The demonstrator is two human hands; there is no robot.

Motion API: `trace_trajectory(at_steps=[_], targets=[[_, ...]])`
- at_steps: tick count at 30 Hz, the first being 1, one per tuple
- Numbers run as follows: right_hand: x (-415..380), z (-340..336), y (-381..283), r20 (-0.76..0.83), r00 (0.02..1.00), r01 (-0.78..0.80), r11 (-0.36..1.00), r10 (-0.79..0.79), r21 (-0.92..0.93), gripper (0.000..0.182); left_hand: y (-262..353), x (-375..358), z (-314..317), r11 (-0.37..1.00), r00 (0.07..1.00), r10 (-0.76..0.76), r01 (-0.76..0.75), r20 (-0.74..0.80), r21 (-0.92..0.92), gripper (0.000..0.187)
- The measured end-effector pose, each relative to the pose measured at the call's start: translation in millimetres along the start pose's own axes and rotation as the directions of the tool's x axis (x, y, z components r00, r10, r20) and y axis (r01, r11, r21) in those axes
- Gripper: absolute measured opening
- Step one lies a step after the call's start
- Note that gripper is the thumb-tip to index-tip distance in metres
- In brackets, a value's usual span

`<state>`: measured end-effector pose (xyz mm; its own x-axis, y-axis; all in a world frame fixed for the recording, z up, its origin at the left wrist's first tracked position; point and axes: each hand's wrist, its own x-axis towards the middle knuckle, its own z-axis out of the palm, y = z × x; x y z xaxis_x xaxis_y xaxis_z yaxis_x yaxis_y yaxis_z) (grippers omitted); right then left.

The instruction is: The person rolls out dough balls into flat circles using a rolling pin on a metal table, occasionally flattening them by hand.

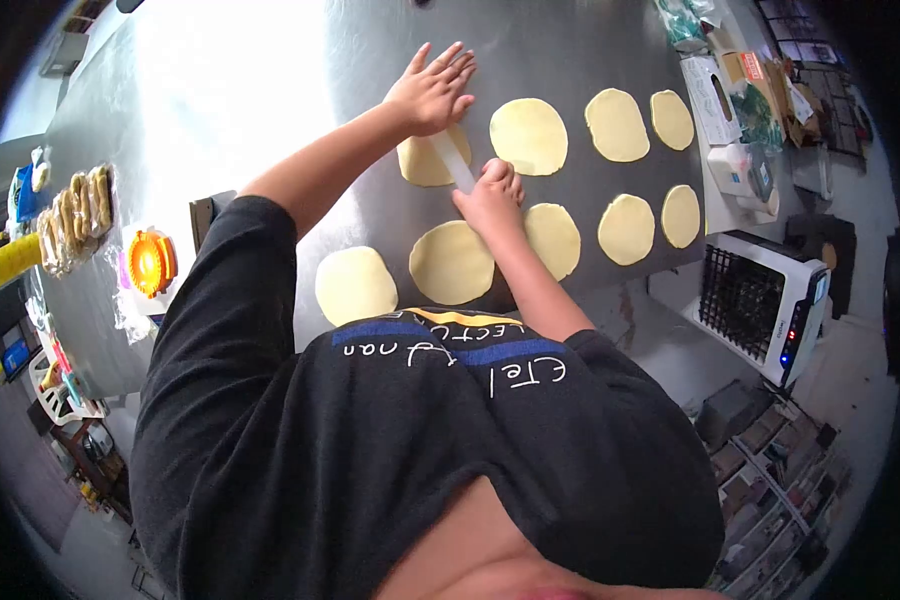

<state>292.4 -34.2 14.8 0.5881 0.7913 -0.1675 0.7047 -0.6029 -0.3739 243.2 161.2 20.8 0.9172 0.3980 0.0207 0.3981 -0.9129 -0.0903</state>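
Head view: the person leans over a steel counter (570,40) that carries a spread of pale yellow dough rounds. The left hand (432,92) lies flat with fingers spread, its palm pressing the far edge of one dough disc (425,163) near the middle of the counter. The right hand (492,195) has its grip closed around a slim white roller (455,163), which lies slanted across that same disc. This disc looks less even than the rest; most of it is hidden by the hand and the tool.

By the look of it, the work is well along: nine other rounds lie already flat, thin and smooth. A row of them runs to the right, such as the round (528,136) just beside the roller; two more lie close to the body, one (451,262) under the right forearm and one (355,284) to its left.

At the left end of the counter sit an orange press mould (151,262) and a bag of filled pastries (75,212).
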Motion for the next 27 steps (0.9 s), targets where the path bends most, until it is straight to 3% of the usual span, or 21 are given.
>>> trace_trajectory(at_steps=[4, 6, 7, 10, 12, 14, 16, 18, 19, 20, 21, 23, 24, 25, 27], targets=[[8.0, -26.9, 7.9, 0.117, 0.993, 0.012, 0.997, -0.021, 0.08, 0.049, 17.1, 37.4, 2.6, 0.999, 0.993, -0.027, 0.03, -0.111, 0.019, 0.059], [12.0, -35.4, 10.2, 0.162, 0.981, 0.078, 0.98, -0.109, 0.186, 0.046, 20.4, 47.2, -1.3, 0.998, 0.957, -0.055, 0.044, -0.286, -0.047, 0.06], [12.7, -39.9, 10.3, 0.187, 0.978, 0.048, 0.974, -0.091, 0.22, 0.04, 15.8, 47.1, -2.5, 0.998, 0.955, -0.065, 0.055, -0.29, -0.043, 0.06], [22.0, -52.3, 12.1, 0.188, 0.97, 0.135, 0.985, -0.154, 0.108, 0.035, 6.2, 25.6, -20.5, 0.802, 0.695, -0.526, 0.212, -0.49, -0.559, 0.049], [30.1, -65.7, 2.6, 0.118, 0.966, 0.227, 0.974, -0.228, 0.023, 0.033, 1.3, -22.7, -30.7, 0.717, 0.596, -0.675, 0.392, -0.434, -0.577, 0.036], [44.0, -82.1, -10.0, 0.099, 0.917, 0.394, 0.915, -0.386, -0.089, 0.032, 21.7, -83.5, -39.3, 0.528, 0.595, -0.778, 0.441, -0.204, -0.726, 0.031], [67.1, -75.5, -7.4, 0.099, 0.861, 0.507, 0.855, -0.498, -0.105, 0.031, 58.7, -135.3, -26.0, 0.468, 0.626, -0.777, 0.5, -0.07, -0.728, 0.033], [85.5, -72.0, -5.0, 0.266, 0.667, 0.734, 0.675, -0.696, -0.074, 0.033, 100.3, -164.2, -7.5, 0.474, 0.624, -0.781, 0.588, -0.005, -0.655, 0.038], [93.0, -67.8, -3.3, 0.346, 0.604, 0.785, 0.611, -0.718, -0.102, 0.031, 117.4, -169.9, 0.5, 0.507, 0.627, -0.779, 0.625, -0.005, -0.594, 0.041], [96.5, -61.5, -0.7, 0.352, 0.59, 0.795, 0.599, -0.727, -0.095, 0.031, 128.4, -168.4, -2.4, 0.536, 0.629, -0.777, 0.657, -0.005, -0.53, 0.044], [98.5, -53.2, 2.6, 0.272, 0.582, 0.808, 0.583, -0.767, -0.086, 0.03, 133.7, -167.3, -3.9, 0.448, 0.605, -0.788, 0.689, 0.111, -0.57, 0.049], [96.9, -36.6, 0.7, 0.041, 0.57, 0.818, 0.563, -0.82, -0.113, 0.034, 126.3, -160.9, -3.2, 0.477, 0.587, -0.806, 0.725, 0.082, -0.496, 0.05], [99.5, -29.8, -4.4, 0.051, 0.563, 0.824, 0.556, -0.825, -0.108, 0.034, 121.3, -156.7, -3.4, 0.516, 0.588, -0.808, 0.745, 0.051, -0.423, 0.051], [103.6, -22.7, -10.1, 0.029, 0.621, 0.779, 0.613, -0.783, -0.132, 0.033, 113.5, -155.4, -3.2, 0.532, 0.592, -0.805, 0.747, 0.037, -0.397, 0.053], [119.1, -14.0, -26.3, 0.055, 0.688, 0.719, 0.671, -0.723, -0.181, 0.029, 88.1, -145.3, 6.1, 0.484, 0.546, -0.836, 0.786, 0.064, -0.386, 0.053]])
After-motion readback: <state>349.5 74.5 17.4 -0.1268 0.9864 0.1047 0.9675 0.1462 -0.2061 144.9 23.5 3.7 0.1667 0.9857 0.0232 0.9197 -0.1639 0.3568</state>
